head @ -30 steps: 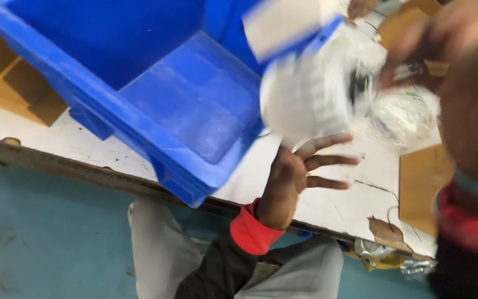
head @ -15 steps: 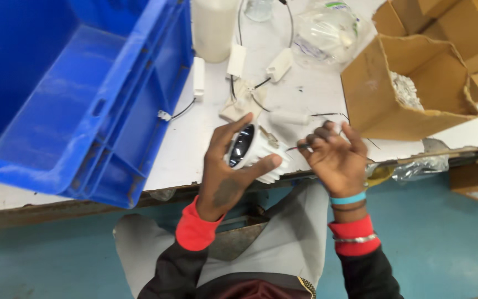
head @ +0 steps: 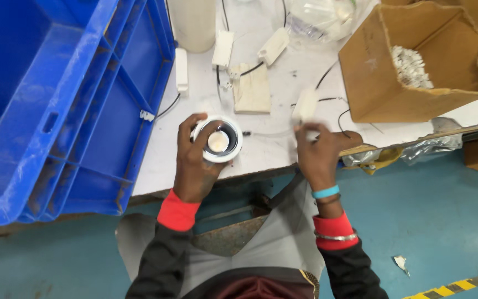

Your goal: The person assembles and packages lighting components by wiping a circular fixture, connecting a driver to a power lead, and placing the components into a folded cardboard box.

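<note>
1. While the left hand (head: 195,166) grips the round white lamp (head: 217,140) at the table's (head: 156,166) front edge, it could drop off
2. The right hand (head: 319,155) pinches a small white box (head: 306,105); tugging its wire might snag

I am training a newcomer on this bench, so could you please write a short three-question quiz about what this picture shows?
1. True or false: the left hand holds the round white lamp fitting.
2. What does the right hand pinch? A) a small white block, B) scissors, C) a bottle.
3. Which side of the table does the blue crate occupy?

Key: 1 true; 2 A, the small white block; 3 the person's left.
</note>
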